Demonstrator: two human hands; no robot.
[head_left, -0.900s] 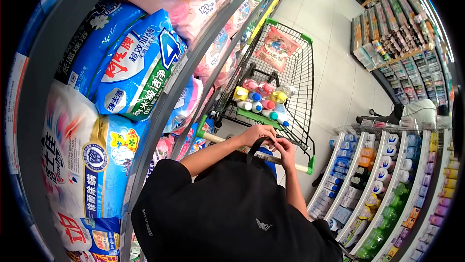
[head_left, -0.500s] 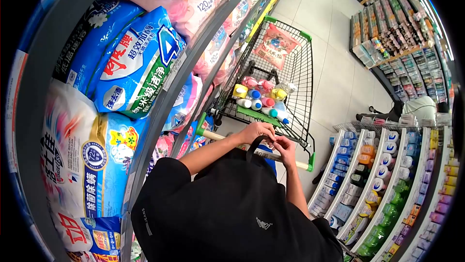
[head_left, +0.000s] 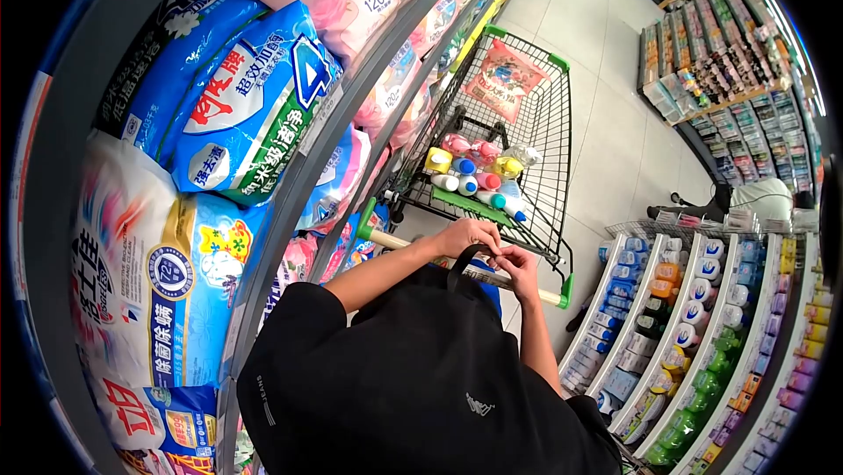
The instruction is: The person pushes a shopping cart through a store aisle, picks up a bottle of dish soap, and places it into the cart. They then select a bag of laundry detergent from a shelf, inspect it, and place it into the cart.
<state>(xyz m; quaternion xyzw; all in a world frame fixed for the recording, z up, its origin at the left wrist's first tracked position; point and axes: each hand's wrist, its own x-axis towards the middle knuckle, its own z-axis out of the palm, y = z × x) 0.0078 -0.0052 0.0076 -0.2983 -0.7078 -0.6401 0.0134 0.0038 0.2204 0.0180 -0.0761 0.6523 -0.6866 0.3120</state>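
My left hand [head_left: 469, 236] is closed, its fingers bent and pinched at the end of a black strap [head_left: 458, 271] that loops up from the front of my black shirt [head_left: 395, 378]. Against it, my right hand [head_left: 516, 268] is also closed, fingertips pressed on the same strap. Both hands are just above the cream handle [head_left: 395, 241] of a shopping cart [head_left: 562, 159] and do not appear to grip it. Inside the cart, several bottles [head_left: 479, 172] with coloured caps lie together, and a pink printed bag [head_left: 505, 80] rests at the far end.
On the left, close by, a shelf holds large detergent bags [head_left: 250, 102]. Low racks of bottles [head_left: 685, 334] curve along my right. Farther off stands a display rack [head_left: 711, 45]. Light clothing [head_left: 764, 203], seemingly a person's, shows behind the right racks. Pale floor tiles [head_left: 606, 124] run beside the cart.
The view has shifted slightly, so the cart and the shelf bags sit a little differently. Both hands keep nearly the same pose at the strap.
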